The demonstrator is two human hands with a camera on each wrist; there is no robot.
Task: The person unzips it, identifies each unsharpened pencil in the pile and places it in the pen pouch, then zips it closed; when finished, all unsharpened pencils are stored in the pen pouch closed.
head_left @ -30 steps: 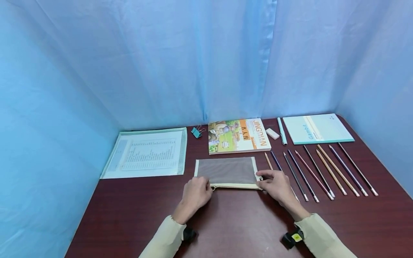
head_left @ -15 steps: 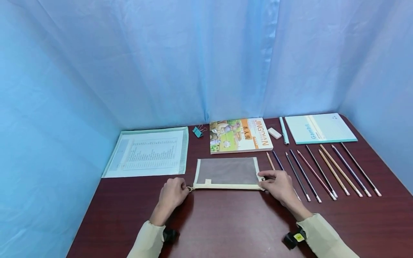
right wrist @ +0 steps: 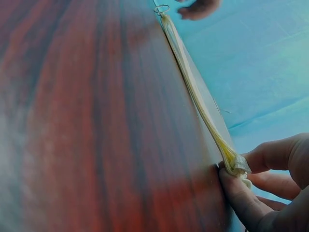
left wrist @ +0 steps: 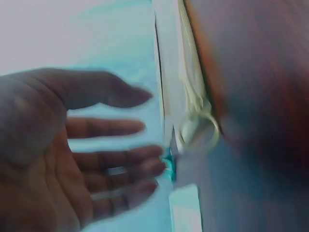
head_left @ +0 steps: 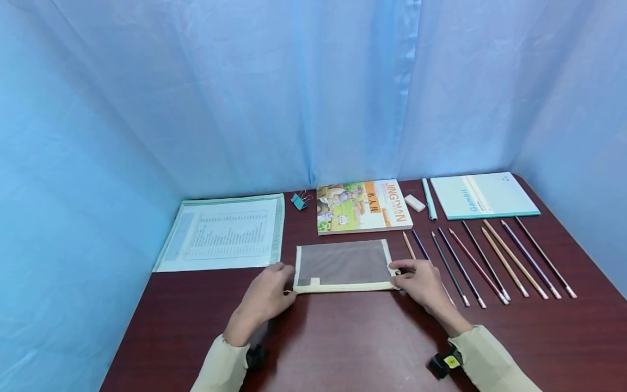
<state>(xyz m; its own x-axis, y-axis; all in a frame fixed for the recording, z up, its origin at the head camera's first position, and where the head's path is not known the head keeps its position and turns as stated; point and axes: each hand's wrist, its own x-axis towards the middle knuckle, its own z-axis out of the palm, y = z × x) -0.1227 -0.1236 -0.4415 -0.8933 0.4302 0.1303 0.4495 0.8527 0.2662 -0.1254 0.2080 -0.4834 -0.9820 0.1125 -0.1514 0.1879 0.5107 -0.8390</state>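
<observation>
A mesh zipper pouch [head_left: 343, 262] with cream edging lies in front of me, its zipper side nearest me. My right hand [head_left: 422, 280] pinches its near right corner; in the right wrist view the thumb and a finger grip the tab at the zipper's end [right wrist: 236, 164]. At the left end my left hand [head_left: 264, 292] is beside the near left corner, fingers apart. In the left wrist view that hand [left wrist: 96, 145] has extended fingers and holds nothing; the zipper's pull ring [left wrist: 199, 131] hangs free just beyond the fingertips.
Several pencils [head_left: 490, 264] lie right of the pouch. Behind it are a book [head_left: 362, 207], an eraser [head_left: 415, 203], a pen [head_left: 429, 200], a notebook [head_left: 485, 196] and a teal binder clip [head_left: 300, 201]. A document folder [head_left: 220, 234] lies at the left.
My left hand has moved left along the zipper with the pull ring to the pouch's left end, then let go of the ring. My right hand keeps its pinch on the right corner.
</observation>
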